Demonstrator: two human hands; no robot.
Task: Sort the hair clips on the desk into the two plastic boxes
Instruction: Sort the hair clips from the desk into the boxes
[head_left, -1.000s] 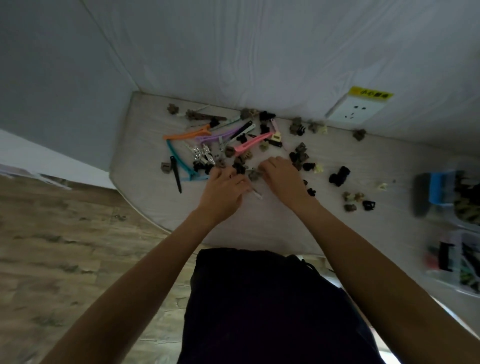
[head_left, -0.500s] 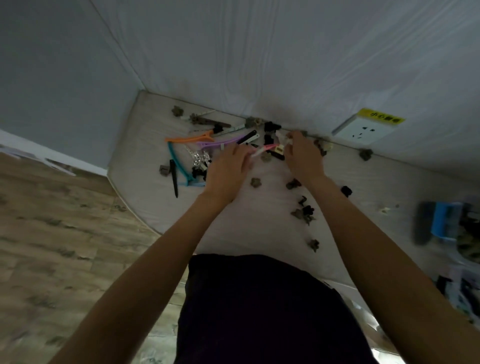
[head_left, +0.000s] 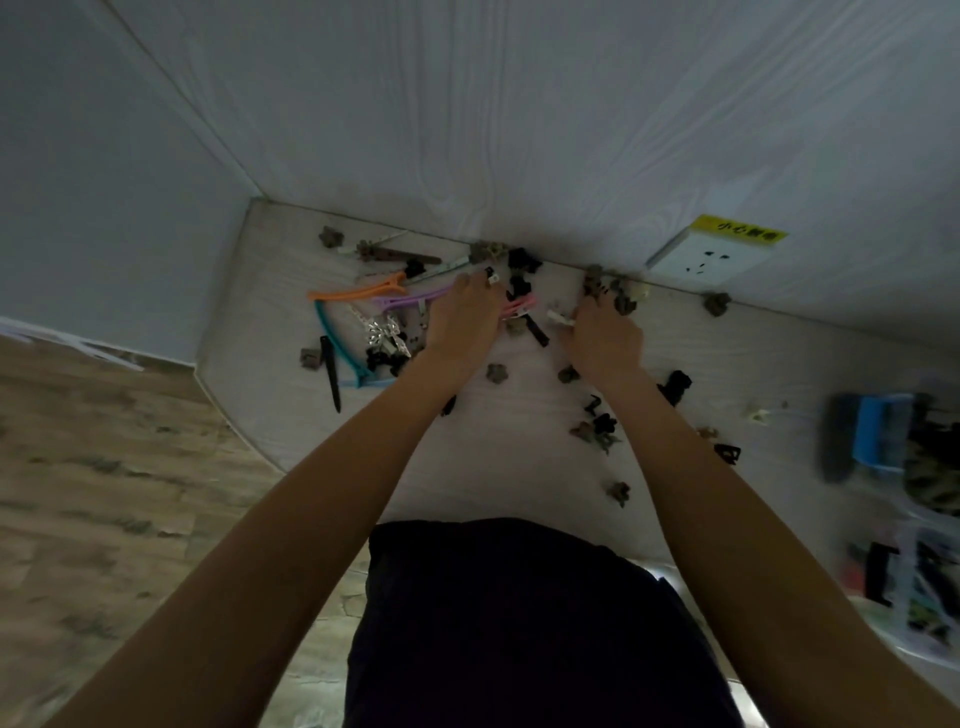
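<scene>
Hands reach into the hair clips (head_left: 410, 312) piled at the tabletop's (head_left: 509, 457) far edge, seemingly gathering them for sorting: left hand (head_left: 467, 322) covers long clips, its grip hidden, right hand (head_left: 605, 340) pinches a white clip (head_left: 560, 317), boxes (head_left: 930, 519) waiting far right.

1. The desk (head_left: 291, 415) was pale with faint wood grain.
2. Near its far left corner lay an orange clip (head_left: 358, 292), a purple clip (head_left: 415, 300) and a teal clip (head_left: 332, 338).
3. A pink clip (head_left: 519, 305) showed mid-desk.
4. Small clips (head_left: 597, 431) were black and brown.
5. The socket label (head_left: 737, 235) was yellow.
</scene>
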